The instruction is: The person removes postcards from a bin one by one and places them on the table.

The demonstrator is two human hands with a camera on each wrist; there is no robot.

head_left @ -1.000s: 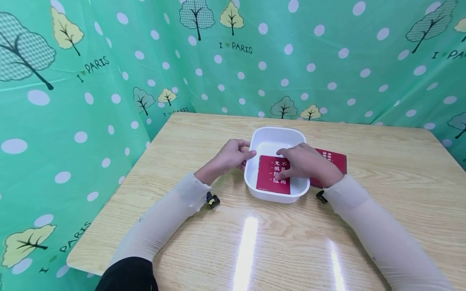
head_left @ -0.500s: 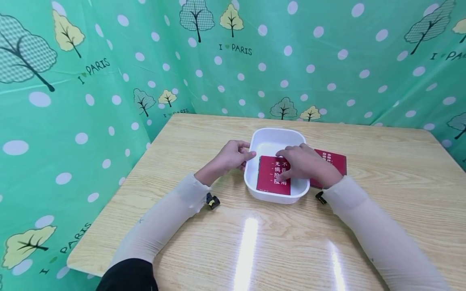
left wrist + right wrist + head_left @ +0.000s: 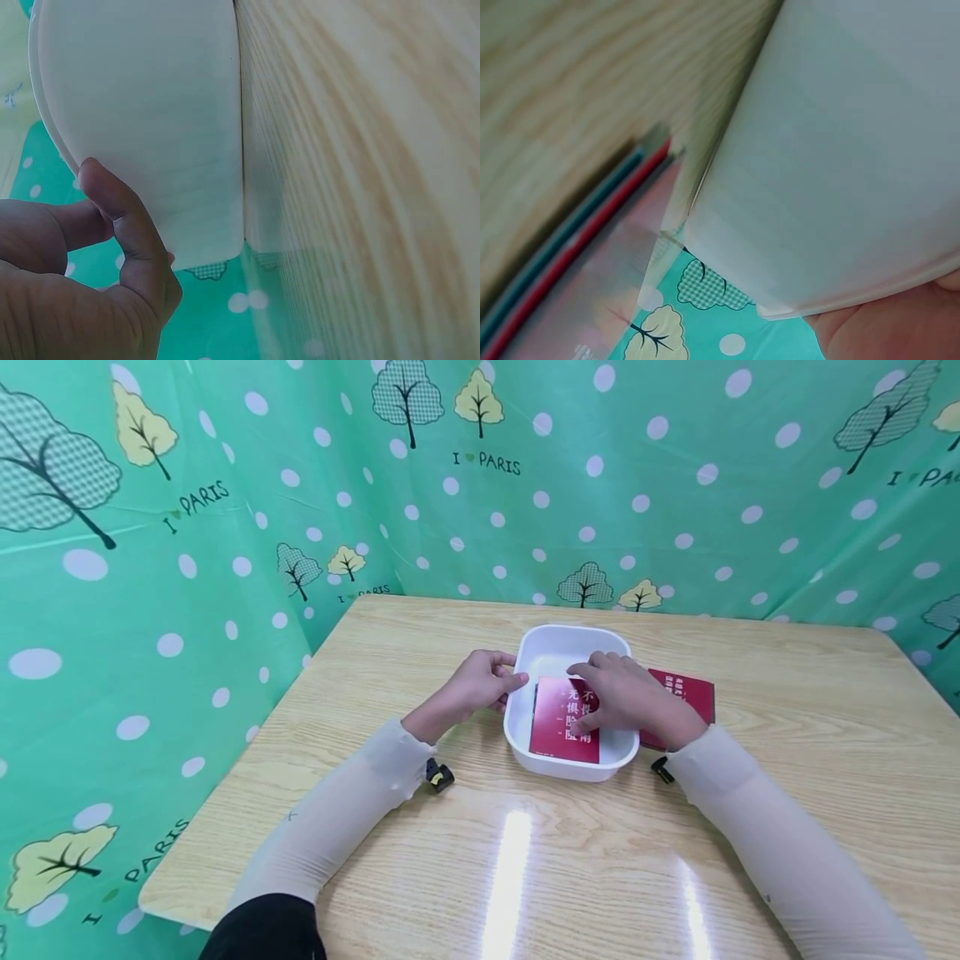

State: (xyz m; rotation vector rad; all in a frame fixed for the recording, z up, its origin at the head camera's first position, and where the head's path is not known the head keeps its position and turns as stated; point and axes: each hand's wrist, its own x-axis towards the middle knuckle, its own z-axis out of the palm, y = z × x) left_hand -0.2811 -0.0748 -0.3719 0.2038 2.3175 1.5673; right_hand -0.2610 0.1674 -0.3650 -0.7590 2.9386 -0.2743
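Observation:
A white plastic basin (image 3: 564, 767) stands on the table, with a red booklet (image 3: 551, 727) bearing white characters inside its near half. My left hand (image 3: 480, 682) pinches the basin's left rim, thumb over the edge; the left wrist view shows the same hand (image 3: 127, 247) against the outer wall. My right hand (image 3: 618, 695) reaches over the right rim and holds the booklet, its thumb on the cover and a finger at the far edge. The right fingers beyond that are hidden. Only part of the right hand (image 3: 892, 330) shows under the rim in the right wrist view.
Right of the basin lie more red booklets (image 3: 693, 695), partly behind the right wrist; their red and teal edges (image 3: 592, 225) show close to the basin wall. Black wrist devices (image 3: 438, 775) sit under both wrists. A green printed curtain (image 3: 480, 527) hangs behind the wooden table (image 3: 420, 877).
The booklet's far edge has risen slightly and its cover catches more glare. My right hand's knuckles have lifted a little with it. The left hand and basin stay put.

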